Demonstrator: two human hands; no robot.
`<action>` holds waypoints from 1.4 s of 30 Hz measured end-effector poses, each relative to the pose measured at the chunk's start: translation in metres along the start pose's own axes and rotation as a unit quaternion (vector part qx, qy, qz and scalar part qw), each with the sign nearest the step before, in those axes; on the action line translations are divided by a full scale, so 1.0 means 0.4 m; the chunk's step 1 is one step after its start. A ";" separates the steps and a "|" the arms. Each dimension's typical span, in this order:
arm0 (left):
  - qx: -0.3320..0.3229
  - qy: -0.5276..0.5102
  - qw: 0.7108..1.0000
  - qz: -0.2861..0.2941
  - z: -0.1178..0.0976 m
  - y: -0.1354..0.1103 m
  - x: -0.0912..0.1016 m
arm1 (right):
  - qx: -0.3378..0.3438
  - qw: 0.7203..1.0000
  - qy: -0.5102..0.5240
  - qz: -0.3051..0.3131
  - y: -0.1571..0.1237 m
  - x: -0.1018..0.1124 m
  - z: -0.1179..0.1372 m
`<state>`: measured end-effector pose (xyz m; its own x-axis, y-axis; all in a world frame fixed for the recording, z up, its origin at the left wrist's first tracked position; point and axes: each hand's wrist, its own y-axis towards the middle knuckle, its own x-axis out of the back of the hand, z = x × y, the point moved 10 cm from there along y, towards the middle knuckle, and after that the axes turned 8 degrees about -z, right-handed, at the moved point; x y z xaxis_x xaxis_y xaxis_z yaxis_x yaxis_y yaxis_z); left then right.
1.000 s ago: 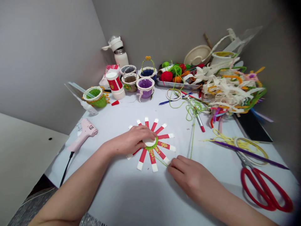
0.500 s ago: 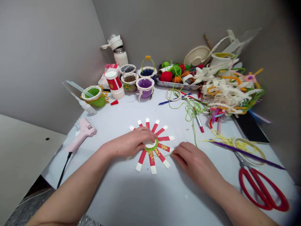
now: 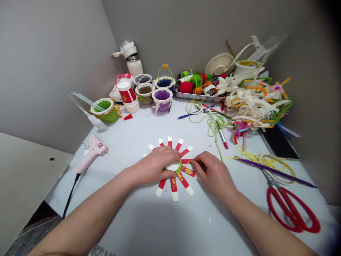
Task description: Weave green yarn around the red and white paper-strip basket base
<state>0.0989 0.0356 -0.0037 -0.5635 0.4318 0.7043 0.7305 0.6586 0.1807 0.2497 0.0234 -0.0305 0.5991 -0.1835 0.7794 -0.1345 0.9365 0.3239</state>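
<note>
A paper cup, cut into red strips with white tips, lies splayed like a sun on the table. Green yarn runs around its round white base. My left hand grips the base from the left, fingers on the far side and thumb on the near side. At the right of the cup, my right hand is closed in a pinch on the yarn's strand, close above the strips. Its fingertips partly cover the right-hand strips. More loose green yarn lies tangled farther back.
Red-handled scissors, a purple pencil-like stick and yellow yarn lie at right. A pink glue gun is at left. Decorated small baskets, a metal tray of yarn balls and a lace heap line the back.
My right hand has moved up and slightly inward with the yarn, from the lower right strips to the right side. My left thumb has shifted toward the near edge of the base.
</note>
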 end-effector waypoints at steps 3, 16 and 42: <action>0.018 0.028 0.999 -0.038 0.013 0.001 0.001 | -0.007 1.000 0.003 0.000 -0.001 -0.001 -0.004; 0.026 0.049 0.997 0.045 0.041 -0.017 0.027 | 0.111 0.990 0.086 0.007 -0.021 0.051 0.068; -0.012 -0.007 0.999 0.047 0.021 -0.014 0.028 | 0.154 0.981 -0.078 0.092 -0.102 0.022 0.085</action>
<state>0.0850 0.0419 -0.0025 -0.4980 0.4992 0.7091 0.7891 0.6000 0.1318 0.2336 -0.0267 -0.0188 0.4172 -0.0855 0.9048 -0.4761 0.8275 0.2977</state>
